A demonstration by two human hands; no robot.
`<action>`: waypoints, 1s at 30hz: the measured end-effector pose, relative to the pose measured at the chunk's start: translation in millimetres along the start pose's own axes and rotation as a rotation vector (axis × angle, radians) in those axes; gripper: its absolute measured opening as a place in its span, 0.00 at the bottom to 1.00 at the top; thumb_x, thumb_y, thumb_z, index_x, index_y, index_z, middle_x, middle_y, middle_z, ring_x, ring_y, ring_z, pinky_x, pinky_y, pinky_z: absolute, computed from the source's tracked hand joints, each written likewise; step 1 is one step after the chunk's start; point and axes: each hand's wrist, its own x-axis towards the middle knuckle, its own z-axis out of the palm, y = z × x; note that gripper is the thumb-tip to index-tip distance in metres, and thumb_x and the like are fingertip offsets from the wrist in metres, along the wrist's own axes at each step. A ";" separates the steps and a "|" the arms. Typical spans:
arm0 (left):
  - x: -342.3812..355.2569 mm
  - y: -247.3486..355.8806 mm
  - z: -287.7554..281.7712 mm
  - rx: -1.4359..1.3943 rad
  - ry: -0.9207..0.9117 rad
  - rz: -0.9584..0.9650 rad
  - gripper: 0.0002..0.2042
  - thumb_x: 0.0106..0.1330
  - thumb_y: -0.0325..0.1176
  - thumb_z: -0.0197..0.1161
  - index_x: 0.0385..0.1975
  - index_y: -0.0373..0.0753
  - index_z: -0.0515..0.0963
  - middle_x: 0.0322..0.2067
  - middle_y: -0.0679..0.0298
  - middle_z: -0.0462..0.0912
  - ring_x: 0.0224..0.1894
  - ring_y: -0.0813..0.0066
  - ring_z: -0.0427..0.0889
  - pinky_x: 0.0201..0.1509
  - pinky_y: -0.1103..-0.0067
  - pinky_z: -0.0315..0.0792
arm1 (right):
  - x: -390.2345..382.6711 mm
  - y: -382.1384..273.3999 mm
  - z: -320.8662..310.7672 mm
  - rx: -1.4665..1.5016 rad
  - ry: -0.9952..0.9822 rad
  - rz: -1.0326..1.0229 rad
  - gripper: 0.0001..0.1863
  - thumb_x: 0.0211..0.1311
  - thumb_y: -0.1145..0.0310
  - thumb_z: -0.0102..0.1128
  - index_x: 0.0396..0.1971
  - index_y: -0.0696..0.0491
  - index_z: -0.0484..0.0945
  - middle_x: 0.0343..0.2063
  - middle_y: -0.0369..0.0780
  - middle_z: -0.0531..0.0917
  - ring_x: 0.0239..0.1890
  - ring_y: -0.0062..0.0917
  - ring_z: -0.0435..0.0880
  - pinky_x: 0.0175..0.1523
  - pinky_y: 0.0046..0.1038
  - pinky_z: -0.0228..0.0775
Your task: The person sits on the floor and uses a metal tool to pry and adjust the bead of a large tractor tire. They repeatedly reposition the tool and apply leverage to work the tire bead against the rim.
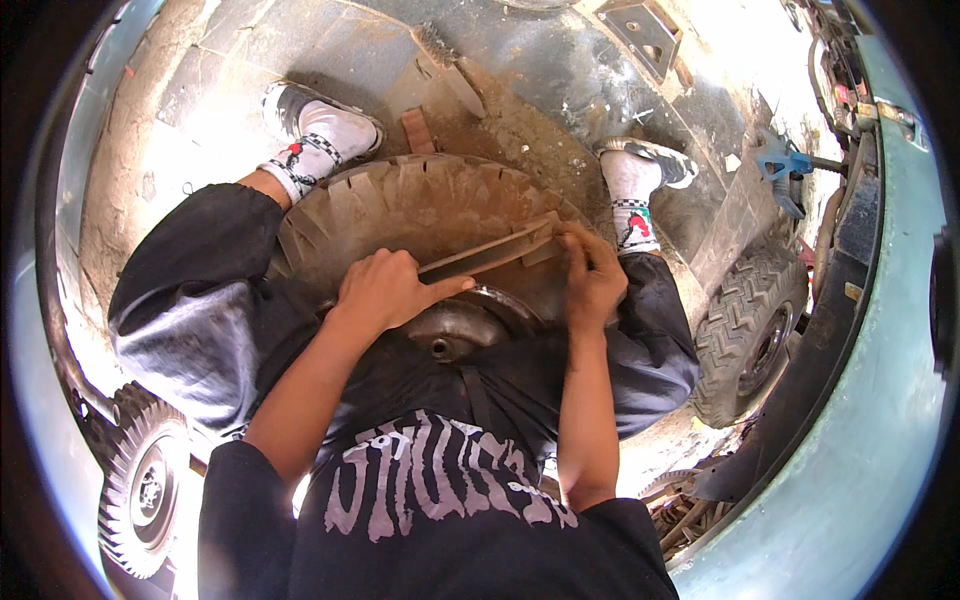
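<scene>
A large dusty tyre [382, 193] with a dark metal rim [503, 308] lies between my legs. Across its upper side runs a long flat brownish strip [482, 254], with a shorter piece beside its right end. My left hand [390, 292] grips the strip's left end, thumb stretched along its lower edge. At the other end, near the tyre's right side, the bent fingers of my right hand [592, 275] pinch the strip. What lies under my fingers is hidden.
A wooden-handled brush [455, 78], a reddish block [418, 131] and a metal plate with holes [640, 35] lie ahead. A blue tool [785, 170] is at right. Spare tyres [730, 335] stand near pale blue-green panels [890, 300] on both sides.
</scene>
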 end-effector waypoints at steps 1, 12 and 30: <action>-0.1 1.2 1.4 -0.003 -0.003 -0.002 0.49 0.58 0.81 0.61 0.34 0.25 0.89 0.38 0.33 0.88 0.48 0.39 0.89 0.56 0.55 0.81 | -0.3 3.1 2.5 -0.153 -0.005 -0.142 0.08 0.69 0.73 0.70 0.46 0.54 0.91 0.41 0.43 0.93 0.41 0.32 0.93 0.48 0.31 0.83; -1.8 0.0 -1.6 -0.027 0.006 -0.004 0.50 0.58 0.81 0.62 0.34 0.24 0.89 0.39 0.35 0.89 0.48 0.38 0.89 0.56 0.55 0.81 | 7.5 -3.3 -7.0 -0.113 -0.166 0.022 0.12 0.60 0.73 0.79 0.44 0.53 0.92 0.37 0.45 0.92 0.40 0.34 0.93 0.48 0.31 0.82; -0.2 1.8 1.5 -0.008 -0.057 -0.003 0.49 0.56 0.82 0.63 0.36 0.26 0.90 0.38 0.36 0.89 0.48 0.39 0.90 0.59 0.57 0.81 | 14.5 -5.4 -8.6 -0.052 -0.145 0.280 0.12 0.58 0.73 0.81 0.42 0.55 0.91 0.33 0.41 0.93 0.37 0.23 0.91 0.47 0.28 0.80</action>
